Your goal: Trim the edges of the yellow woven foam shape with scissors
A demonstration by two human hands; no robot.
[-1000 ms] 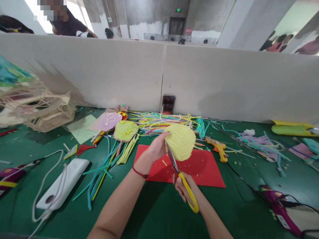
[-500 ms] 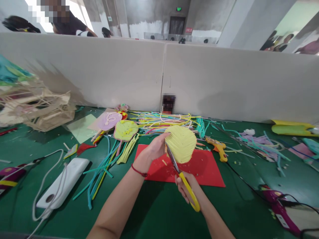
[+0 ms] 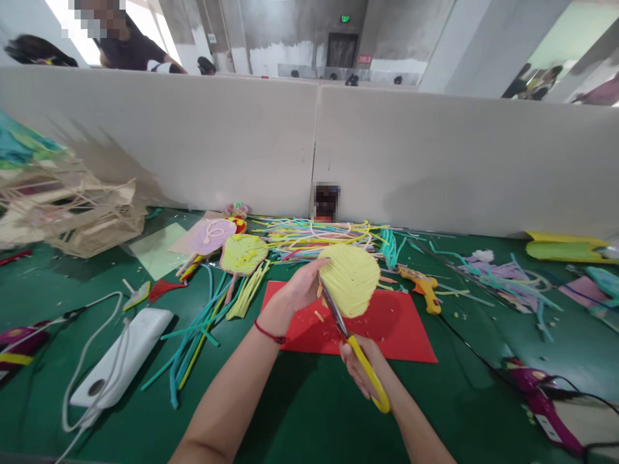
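Note:
A rounded pale yellow piece with a ridged surface (image 3: 352, 280) is held up by my left hand (image 3: 305, 283), whose fingers grip its left edge. My right hand (image 3: 362, 364) is wrapped round the handles of yellow-handled scissors (image 3: 370, 377). The blades lie along the lower left edge of the yellow piece, near my left fingertips. Part of the right fingers is hidden behind the handle. Under both hands lies a red sheet (image 3: 406, 328) with small scraps on it.
Behind the hands lies a bundle of colored strips (image 3: 300, 235). To the right is a yellow glue gun (image 3: 425, 290) with a cord. A purple fan shape (image 3: 210, 236), a yellow-green fan shape (image 3: 244, 253) and a white power strip (image 3: 126, 354) lie left. A pale partition (image 3: 193, 142) bounds the back.
Hardly anything differs. The scissors' handle has shifted very slightly, while both hands and the yellow piece stay in nearly the same place.

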